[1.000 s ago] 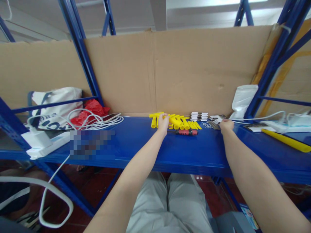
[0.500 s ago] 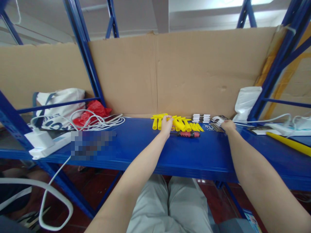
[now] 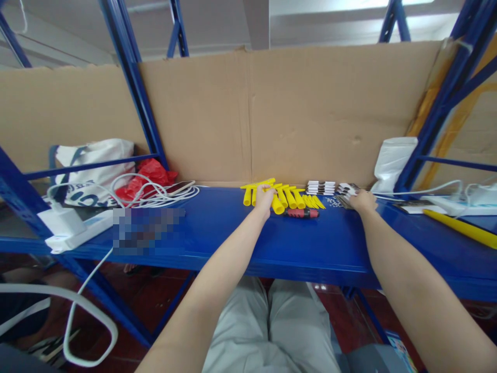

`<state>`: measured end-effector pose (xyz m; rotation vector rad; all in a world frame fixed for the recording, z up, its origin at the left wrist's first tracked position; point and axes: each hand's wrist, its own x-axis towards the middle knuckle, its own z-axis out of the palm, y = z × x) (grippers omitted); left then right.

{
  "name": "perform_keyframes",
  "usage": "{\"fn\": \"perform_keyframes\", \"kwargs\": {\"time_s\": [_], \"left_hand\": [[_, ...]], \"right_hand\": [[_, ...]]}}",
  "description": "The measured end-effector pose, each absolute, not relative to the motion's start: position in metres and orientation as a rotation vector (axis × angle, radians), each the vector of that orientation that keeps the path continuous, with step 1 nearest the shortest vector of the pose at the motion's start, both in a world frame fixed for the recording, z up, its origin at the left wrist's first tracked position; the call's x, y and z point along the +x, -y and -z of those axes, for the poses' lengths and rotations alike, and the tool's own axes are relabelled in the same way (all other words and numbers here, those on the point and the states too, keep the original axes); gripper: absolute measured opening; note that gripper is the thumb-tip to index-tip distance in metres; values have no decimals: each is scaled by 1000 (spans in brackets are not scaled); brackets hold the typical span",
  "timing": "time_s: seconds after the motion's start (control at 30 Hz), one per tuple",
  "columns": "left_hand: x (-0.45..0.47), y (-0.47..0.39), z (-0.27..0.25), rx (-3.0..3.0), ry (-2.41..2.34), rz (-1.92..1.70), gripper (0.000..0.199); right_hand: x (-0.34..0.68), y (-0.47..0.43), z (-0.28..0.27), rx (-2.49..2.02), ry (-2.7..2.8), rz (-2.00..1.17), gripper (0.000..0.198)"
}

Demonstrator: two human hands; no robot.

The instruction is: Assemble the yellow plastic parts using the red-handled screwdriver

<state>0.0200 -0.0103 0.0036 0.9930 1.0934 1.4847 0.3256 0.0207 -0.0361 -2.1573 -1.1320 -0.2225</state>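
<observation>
Fingers (image 3: 271, 189) left of the screwdriver (image 3: 302, 213) pinch a yellow handle (image 3: 278, 205) that careless nudging could roll; right hand (image 3: 364, 201) grip unclear.

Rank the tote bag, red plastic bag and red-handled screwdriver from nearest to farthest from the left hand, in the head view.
1. Red-handled screwdriver, just right of the left hand
2. Red plastic bag, to its left
3. Tote bag, farther left
</observation>
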Motion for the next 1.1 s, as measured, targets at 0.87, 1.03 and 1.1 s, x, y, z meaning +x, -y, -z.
{"fn": "perform_keyframes", "kwargs": {"time_s": [0.87,1.03,1.1], "left_hand": [[8,1,4,1115,-883,-992,6],[8,1,5,1144,-952,-951,10],[7,0,6,1134,-966,-958,9]], "right_hand": [[224,19,-19,-1620,2544,-525,46],[226,18,-16,-1665,2522,-522,47],[228,20,-15,-1649,2472,-639,49]]}}
